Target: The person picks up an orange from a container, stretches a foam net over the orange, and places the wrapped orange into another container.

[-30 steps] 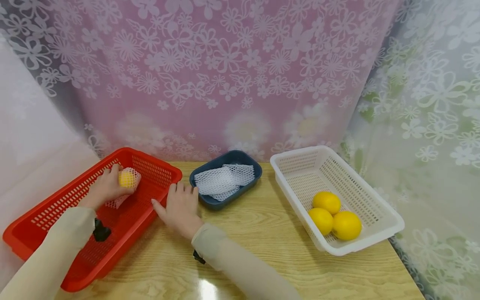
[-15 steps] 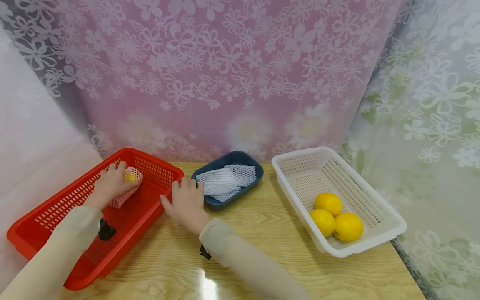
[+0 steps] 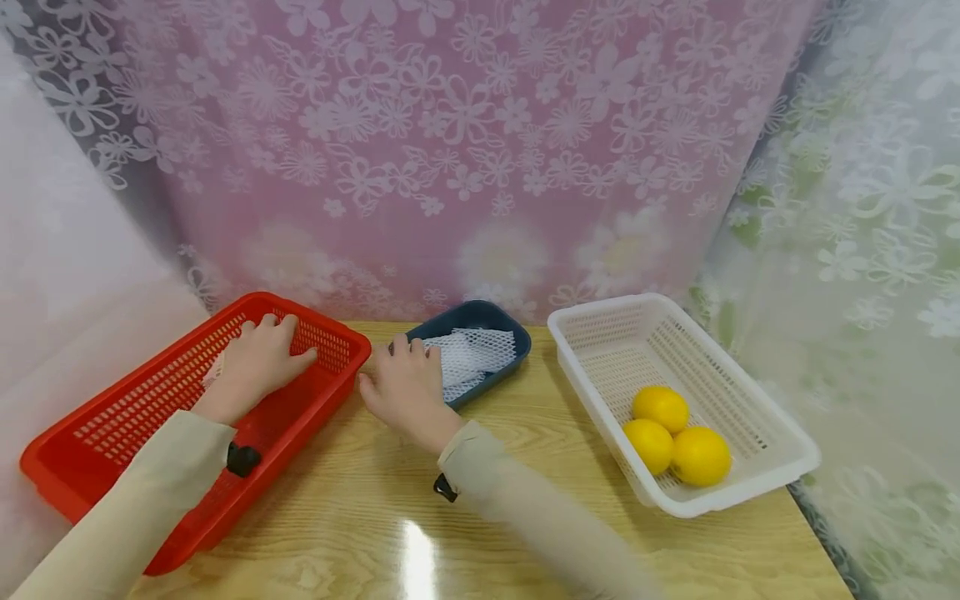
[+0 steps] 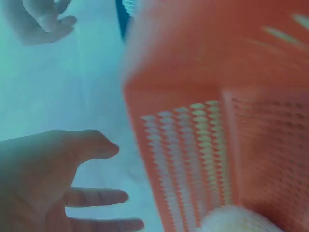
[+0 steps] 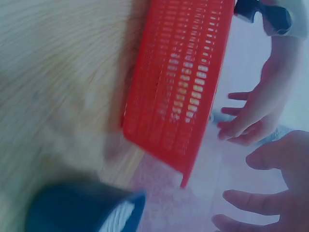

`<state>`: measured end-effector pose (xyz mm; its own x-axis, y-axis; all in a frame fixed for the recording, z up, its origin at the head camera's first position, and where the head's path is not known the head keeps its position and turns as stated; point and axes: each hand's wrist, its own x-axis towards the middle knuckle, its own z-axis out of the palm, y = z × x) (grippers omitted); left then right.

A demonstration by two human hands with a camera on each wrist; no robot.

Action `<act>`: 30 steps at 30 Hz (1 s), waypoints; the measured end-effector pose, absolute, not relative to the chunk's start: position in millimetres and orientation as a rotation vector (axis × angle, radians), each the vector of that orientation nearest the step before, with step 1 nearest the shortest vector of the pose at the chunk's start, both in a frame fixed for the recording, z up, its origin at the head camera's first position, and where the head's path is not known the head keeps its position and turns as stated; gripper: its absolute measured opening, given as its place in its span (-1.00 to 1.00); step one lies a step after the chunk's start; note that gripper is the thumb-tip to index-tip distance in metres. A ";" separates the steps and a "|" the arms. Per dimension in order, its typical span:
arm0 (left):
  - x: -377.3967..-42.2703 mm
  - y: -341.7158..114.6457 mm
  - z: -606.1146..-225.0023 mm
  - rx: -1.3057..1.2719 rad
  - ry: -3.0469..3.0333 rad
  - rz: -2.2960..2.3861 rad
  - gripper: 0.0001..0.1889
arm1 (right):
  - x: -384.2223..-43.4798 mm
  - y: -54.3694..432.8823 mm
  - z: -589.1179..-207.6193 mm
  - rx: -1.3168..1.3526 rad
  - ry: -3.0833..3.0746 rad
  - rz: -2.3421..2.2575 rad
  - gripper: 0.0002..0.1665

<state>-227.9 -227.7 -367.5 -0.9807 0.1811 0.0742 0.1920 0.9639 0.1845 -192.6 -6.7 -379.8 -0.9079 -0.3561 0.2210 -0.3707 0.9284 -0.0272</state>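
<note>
My left hand (image 3: pixel 258 362) hovers over the red basket (image 3: pixel 330 392), its fingers spread and holding nothing. Mostly hidden behind it is a fruit in a pale pink foam net (image 3: pixel 213 371); the net's rounded top (image 4: pixel 236 220) shows at the bottom of the left wrist view. My right hand (image 3: pixel 408 387) is over the near left side of a dark blue dish (image 3: pixel 517 333), fingers loosely bent with nothing in them. White foam fruit nets (image 3: pixel 480 350) lie in that dish. In the right wrist view the right hand (image 5: pixel 275 193) appears apart from the red basket's wall.
A white basket (image 3: pixel 757 400) stands on the right of the wooden table (image 3: pixel 360 500), with three yellow lemon-like fruits (image 3: pixel 697 457) in its near part. A pink floral curtain (image 3: pixel 480 167) hangs behind, and pale sheeting borders both sides.
My left hand has let go of the netted fruit in the red basket and has risen to the right. The right hand has moved right, off the basket's rim to the blue dish.
</note>
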 end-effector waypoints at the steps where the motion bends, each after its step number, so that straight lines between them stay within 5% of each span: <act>1: -225.0 -221.3 -364.7 -0.299 -3.039 -0.272 -0.35 | -192.0 -0.6 -377.8 0.547 -2.877 0.102 -0.53; 30: -193.0 -5.8 -348.1 -0.650 -2.680 -0.140 -0.47 | -222.5 193.4 -319.3 0.430 -3.021 0.554 -0.64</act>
